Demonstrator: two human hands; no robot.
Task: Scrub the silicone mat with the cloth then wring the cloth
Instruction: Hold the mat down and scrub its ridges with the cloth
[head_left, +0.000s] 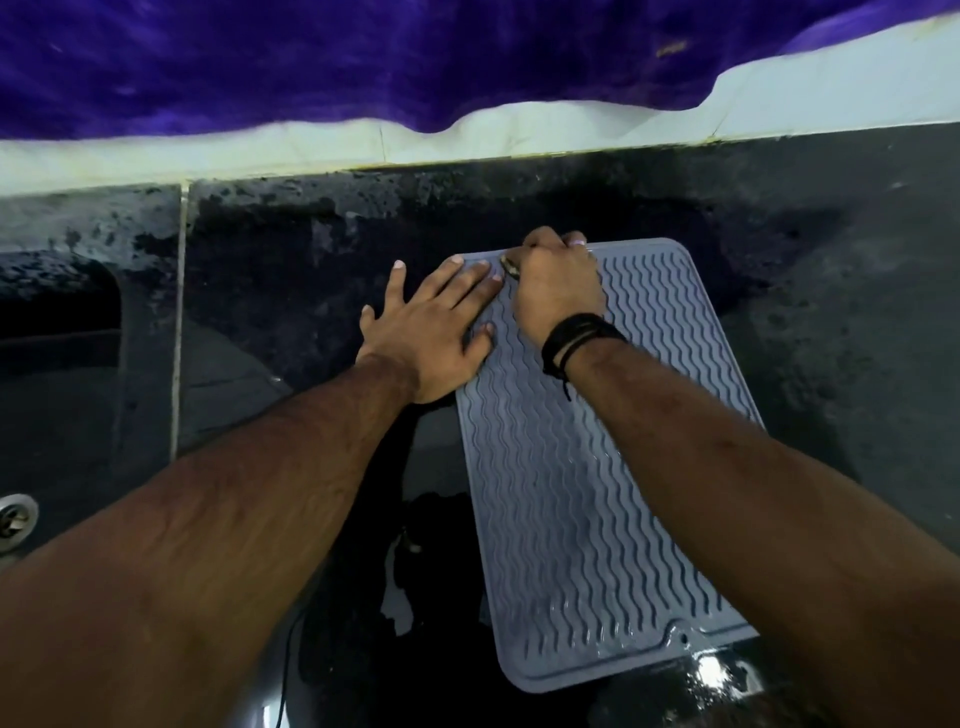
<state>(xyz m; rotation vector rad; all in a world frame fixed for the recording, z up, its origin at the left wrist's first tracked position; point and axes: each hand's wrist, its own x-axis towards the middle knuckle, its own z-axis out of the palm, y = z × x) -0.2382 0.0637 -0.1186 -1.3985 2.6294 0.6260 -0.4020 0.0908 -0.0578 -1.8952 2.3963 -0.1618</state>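
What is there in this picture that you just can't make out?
- Cloth: head view, almost all hidden inside the closed right hand; only a scrap shows.
- Silicone mat: far-left corner covered by the left hand; right edge hidden by the right forearm.
- Drain: cut off by the left frame edge.

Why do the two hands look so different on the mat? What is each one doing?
The left hand lies flat with fingers spread, half on the mat, half on the dark counter. The right hand is curled into a fist at the mat's far edge, with a bit of cloth peeking out. Only the right wrist wears a black band. Both hands press down on the mat.
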